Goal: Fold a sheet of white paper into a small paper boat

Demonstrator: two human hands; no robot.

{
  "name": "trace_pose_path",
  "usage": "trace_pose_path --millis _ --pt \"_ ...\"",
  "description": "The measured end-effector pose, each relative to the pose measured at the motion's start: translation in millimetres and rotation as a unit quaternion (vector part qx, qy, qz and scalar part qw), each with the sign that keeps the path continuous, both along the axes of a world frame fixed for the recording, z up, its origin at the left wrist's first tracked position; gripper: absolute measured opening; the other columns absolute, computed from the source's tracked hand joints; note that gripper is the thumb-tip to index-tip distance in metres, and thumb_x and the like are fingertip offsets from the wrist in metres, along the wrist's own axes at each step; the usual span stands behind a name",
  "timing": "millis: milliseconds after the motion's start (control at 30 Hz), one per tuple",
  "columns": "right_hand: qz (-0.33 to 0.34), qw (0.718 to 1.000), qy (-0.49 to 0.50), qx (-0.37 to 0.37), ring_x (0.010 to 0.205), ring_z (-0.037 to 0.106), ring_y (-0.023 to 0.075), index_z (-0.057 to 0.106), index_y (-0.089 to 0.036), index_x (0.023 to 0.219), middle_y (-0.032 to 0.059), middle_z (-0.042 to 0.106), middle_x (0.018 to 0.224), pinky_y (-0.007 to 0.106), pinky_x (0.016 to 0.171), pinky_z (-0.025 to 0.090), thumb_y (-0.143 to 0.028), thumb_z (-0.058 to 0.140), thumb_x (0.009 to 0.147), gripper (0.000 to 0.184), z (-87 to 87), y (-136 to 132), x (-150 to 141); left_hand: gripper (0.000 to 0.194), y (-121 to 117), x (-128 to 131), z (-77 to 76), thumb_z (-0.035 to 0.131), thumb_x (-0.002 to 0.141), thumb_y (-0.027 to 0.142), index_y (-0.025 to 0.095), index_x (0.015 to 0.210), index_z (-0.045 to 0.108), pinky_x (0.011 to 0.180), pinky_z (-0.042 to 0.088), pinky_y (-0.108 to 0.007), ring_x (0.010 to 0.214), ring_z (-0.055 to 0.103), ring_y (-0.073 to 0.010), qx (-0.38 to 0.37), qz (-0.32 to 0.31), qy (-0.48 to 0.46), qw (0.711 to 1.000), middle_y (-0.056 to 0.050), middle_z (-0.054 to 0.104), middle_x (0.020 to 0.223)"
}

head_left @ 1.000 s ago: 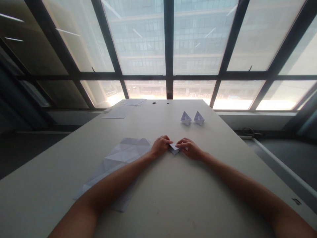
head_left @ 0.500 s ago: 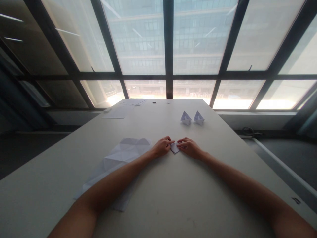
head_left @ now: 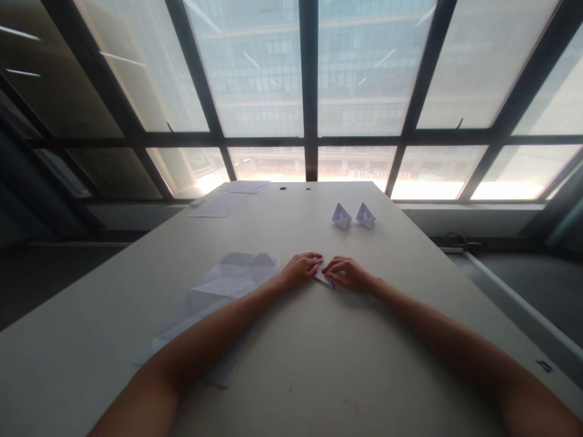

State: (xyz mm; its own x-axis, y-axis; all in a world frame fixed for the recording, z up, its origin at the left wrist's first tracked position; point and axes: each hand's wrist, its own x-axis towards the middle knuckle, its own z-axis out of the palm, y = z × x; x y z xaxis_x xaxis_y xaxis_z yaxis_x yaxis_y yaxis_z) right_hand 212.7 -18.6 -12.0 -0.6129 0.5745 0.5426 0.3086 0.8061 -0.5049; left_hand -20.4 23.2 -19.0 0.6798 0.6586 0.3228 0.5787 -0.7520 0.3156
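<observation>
Paper (head_left: 323, 280) folded small, left grip (head_left: 300, 270) pinching one side, right grip (head_left: 348, 274) pinching the other

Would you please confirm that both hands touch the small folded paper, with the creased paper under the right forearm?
No, the head view shows the creased paper under the left forearm, not right; left hand and right hand touch the small folded paper.

Folded paper (head_left: 323, 280) has shifted — its near corner now farther right.
</observation>
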Motion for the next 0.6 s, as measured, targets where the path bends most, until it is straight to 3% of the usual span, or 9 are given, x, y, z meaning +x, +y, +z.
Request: trace_pose_path --millis 67,200,367,500,600 --pt "0.015 1.000 0.002 -0.020 0.095 0.069 0.0204 0.077 -0.023 0.098 0.0082 0.076 0.098 0.035 0.090 0.053 -0.032 0.059 0.096 0.020 1.5 -2.2 -0.7 0.041 -1.4 0.3 -0.3 0.047 0.098 0.032 0.024 0.137 0.058 0.116 0.033 -0.035 0.136 0.047 -0.0207 -0.010 0.001 0.029 1.000 -0.005 0.053 0.146" --pt "-0.041 0.999 -0.015 -0.022 0.103 0.069 0.0223 0.076 -0.023 0.105 0.0087 0.076 0.104 0.037 0.096 0.052 -0.033 0.053 0.098 0.026 1.7 -2.5 -3.8 0.053 -5.3 0.7 0.7 0.037 0.103 0.042 0.023 0.152 0.036 0.120 0.022 -0.046 0.147 0.029 -0.0235 -0.028 -0.004 0.095 0.995 -0.008 0.033 0.159" --pt "-0.078 0.989 -0.123 0.018 0.133 0.051 0.0224 0.063 -0.028 0.132 0.0065 0.062 0.137 0.045 0.114 0.036 -0.032 0.046 0.101 0.036 -0.4 1.6 -8.1 0.066 -5.0 -0.5 -1.0 0.033 0.102 0.052 0.017 0.157 0.023 0.122 0.014 -0.041 0.150 0.022 -0.0225 -0.035 -0.013 0.121 0.992 -0.012 0.024 0.161" --pt "-0.131 0.970 -0.206 -0.011 0.145 0.035 0.0260 0.043 -0.028 0.149 0.0063 0.041 0.154 0.057 0.118 0.023 -0.040 0.037 0.103 0.047 -3.5 4.0 -7.5 0.073 -2.5 -1.7 -2.7 0.030 0.101 0.055 0.012 0.158 0.015 0.122 0.011 -0.039 0.151 0.019 -0.0227 -0.039 -0.008 0.131 0.991 -0.015 0.021 0.162" --pt "-0.154 0.962 -0.220 -0.040 0.147 0.028 0.0260 0.036 -0.027 0.153 0.0057 0.035 0.157 0.057 0.119 0.020 -0.042 0.028 0.105 0.051 -6.3 6.6 -6.2 0.073 -2.2 -2.5 -1.0 0.031 0.101 0.054 0.013 0.158 0.011 0.122 0.010 -0.039 0.151 0.018 -0.0225 -0.041 -0.013 0.144 0.989 -0.015 0.020 0.162"
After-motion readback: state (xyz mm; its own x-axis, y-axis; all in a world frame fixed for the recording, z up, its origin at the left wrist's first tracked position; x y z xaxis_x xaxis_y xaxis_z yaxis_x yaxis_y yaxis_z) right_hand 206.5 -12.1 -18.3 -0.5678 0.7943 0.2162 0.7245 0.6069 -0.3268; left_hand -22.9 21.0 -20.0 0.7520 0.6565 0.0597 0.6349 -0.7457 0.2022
